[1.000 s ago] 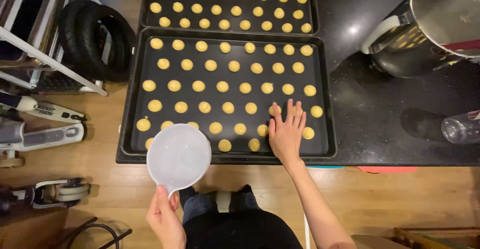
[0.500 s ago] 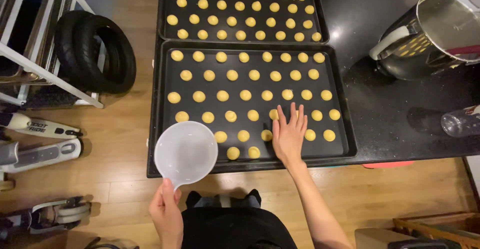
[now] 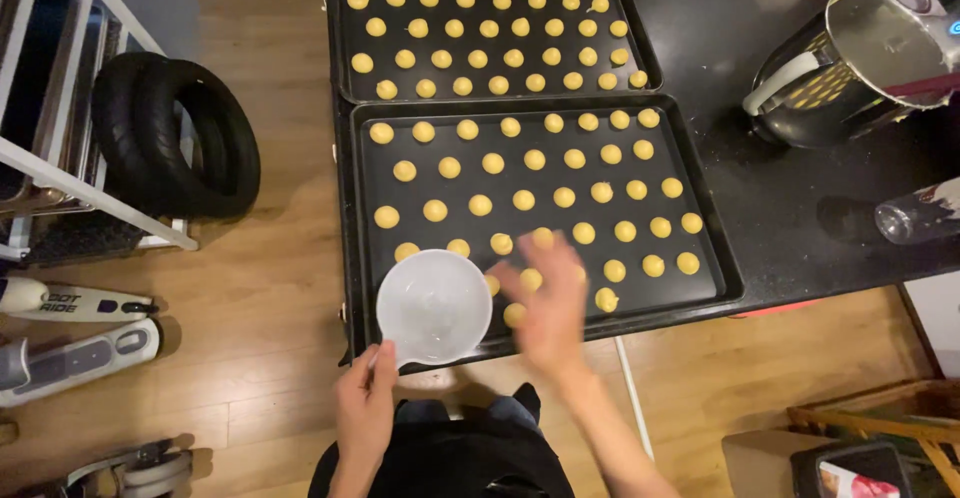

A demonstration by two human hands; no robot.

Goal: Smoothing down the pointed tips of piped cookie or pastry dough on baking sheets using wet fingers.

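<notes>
Meanwhile left hand point(image 3: 365, 408) grips white bowl point(image 3: 434, 306) (right hand point(image 3: 548, 303), open, blurred) beside dough balls point(image 3: 514, 314).

Motion-blurred right hand point(image 3: 545, 303) over dough balls point(image 3: 530, 280), far tray point(image 3: 640, 33) cropped

Near tray point(image 3: 720, 288): on table point(image 3: 800, 208), dough balls point(image 3: 523, 199) in rows on it.
Far tray point(image 3: 640, 58): directly behind near tray, touching.
Bowl point(image 3: 434, 305): over near tray's near-left corner.
Pot point(image 3: 860, 58): far right.
</notes>
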